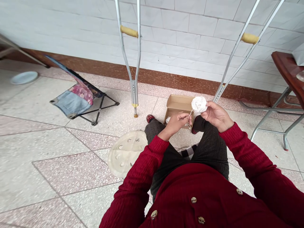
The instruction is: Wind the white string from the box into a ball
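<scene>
A ball of white yarn point(199, 104) is held up in front of me, gripped at its right side by the fingers of my right hand point(217, 116). My left hand point(177, 123) pinches the strand of yarn point(190, 113) that runs from the ball's lower left. Below and behind both hands stands an open cardboard box point(180, 104) on the floor between my feet. Some white yarn point(187, 126) lies inside it, partly hidden by my left hand.
Two metal crutches point(134, 85) point(237, 50) lean against the tiled wall. A folding chair point(76, 98) stands to the left, with a pale basin point(24, 77) beyond it. Near my left leg lies a round cover with holes point(125, 148). A brown table point(288, 69) is at right.
</scene>
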Demonstrator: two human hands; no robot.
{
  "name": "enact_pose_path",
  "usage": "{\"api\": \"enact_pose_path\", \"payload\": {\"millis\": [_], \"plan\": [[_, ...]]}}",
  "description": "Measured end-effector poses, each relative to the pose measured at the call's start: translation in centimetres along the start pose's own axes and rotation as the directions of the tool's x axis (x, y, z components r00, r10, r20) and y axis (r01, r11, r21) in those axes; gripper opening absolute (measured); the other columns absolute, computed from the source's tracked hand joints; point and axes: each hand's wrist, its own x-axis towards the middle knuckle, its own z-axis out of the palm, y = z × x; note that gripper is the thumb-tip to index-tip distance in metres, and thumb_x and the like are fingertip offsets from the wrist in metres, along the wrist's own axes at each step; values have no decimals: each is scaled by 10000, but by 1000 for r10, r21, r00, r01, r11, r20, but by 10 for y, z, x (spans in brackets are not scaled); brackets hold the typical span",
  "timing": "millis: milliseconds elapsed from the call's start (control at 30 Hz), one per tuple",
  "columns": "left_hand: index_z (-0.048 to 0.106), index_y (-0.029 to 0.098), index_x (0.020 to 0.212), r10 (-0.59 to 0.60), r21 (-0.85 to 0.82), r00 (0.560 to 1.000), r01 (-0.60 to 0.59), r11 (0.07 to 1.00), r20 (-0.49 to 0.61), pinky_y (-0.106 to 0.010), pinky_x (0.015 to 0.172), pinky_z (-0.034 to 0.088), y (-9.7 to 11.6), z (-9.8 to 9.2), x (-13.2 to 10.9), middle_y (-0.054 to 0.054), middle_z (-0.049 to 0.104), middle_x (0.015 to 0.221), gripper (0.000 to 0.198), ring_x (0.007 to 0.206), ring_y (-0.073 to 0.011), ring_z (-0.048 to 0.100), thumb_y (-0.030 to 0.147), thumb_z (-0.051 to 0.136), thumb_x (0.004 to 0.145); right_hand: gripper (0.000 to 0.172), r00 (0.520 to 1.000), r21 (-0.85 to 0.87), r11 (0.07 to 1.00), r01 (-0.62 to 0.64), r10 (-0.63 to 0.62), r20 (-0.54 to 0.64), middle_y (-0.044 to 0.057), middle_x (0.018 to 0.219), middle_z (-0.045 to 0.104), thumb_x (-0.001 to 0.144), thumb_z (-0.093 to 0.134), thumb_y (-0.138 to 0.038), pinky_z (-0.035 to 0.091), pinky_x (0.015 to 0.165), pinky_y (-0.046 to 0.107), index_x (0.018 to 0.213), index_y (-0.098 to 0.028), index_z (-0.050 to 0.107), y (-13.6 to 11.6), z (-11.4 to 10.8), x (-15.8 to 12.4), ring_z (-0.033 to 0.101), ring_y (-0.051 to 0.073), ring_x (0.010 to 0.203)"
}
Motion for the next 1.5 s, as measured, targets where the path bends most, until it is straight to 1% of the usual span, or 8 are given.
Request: {"api": "enact_pose_path", "payload": {"millis": [267, 433, 600, 700, 767, 933, 1067, 1500], "plan": [[725, 151, 775, 0, 78, 987, -13, 997, 159, -295, 888, 444, -11, -5, -15, -63, 715, 899, 355, 949, -184, 634, 317, 467, 953, 221, 992, -63, 991, 120, -122, -18, -24, 815, 667, 641, 721, -164, 431, 431, 136, 846, -202, 647, -19, 0, 6, 562, 78, 641], [731, 154, 791, -10, 36, 975, 2, 999, 223, -293, 890, 452, -4, -4, -19, -59, 727, 890, 336, 945, -186, 645, 316, 480, 945, 250, 957, -381, 884, 272, -290, 11, -5, 803, 629, 620, 759, -208, 455, 482, 190, 836, -186, 635, -10, -2, 19, 555, 107, 667], [737, 169, 743, -31, 18, 968, 28, 999, 249, -280, 884, 464, 5, -6, -24, -50, 737, 857, 310, 956, -189, 661, 290, 511, 918, 279, 810, -771, 432, 468, -559, 179, -2, 822, 569, 594, 724, -133, 463, 652, 279, 841, -199, 613, 16, -24, 46, 513, 152, 763], [735, 169, 710, -73, 44, 968, 64, 997, 242, -265, 849, 469, 5, -15, -24, -39, 737, 811, 303, 893, -175, 667, 274, 524, 900, 250, 807, -885, 85, 458, -457, 373, 24, 866, 582, 614, 684, -106, 421, 746, 311, 842, -188, 622, 32, -36, 47, 508, 184, 836], [736, 166, 706, -91, 74, 969, 76, 994, 229, -261, 824, 467, 2, -23, -21, -36, 736, 802, 299, 835, -162, 662, 273, 527, 892, 250, 851, -885, 0, 465, -276, 447, 23, 855, 586, 606, 684, -98, 402, 723, 294, 835, -182, 632, 40, -40, 41, 508, 176, 806], [759, 167, 763, -107, 68, 962, 92, 993, 252, -269, 808, 469, -10, -36, -15, -44, 740, 808, 248, 801, -164, 657, 319, 587, 858, 287, 862, -843, 424, 331, 228, 453, 12, 900, 627, 657, 692, -154, 416, 579, 216, 940, -190, 657, 41, -44, 16, 543, 130, 723], [763, 160, 838, -101, -47, 965, 116, 992, 241, -283, 846, 467, -24, -30, -15, -64, 745, 897, 264, 866, -174, 659, 370, 605, 861, 553, 838, -640, 764, 86, 291, 461, 41, 998, 659, 671, 721, -168, 447, 519, 180, 1208, -211, 596, 38, -46, 6, 585, 121, 723], [719, 138, 742, -105, -177, 958, 155, 972, 266, -328, 882, 468, -26, -22, -20, -74, 717, 741, 429, 814, -186, 651, 498, 543, 895, 373, 939, -271, 959, -83, 166, 301, -1, 700, 682, 595, 701, -180, 473, 461, 208, 969, -176, 704, 63, -58, 5, 562, 113, 523]]}}
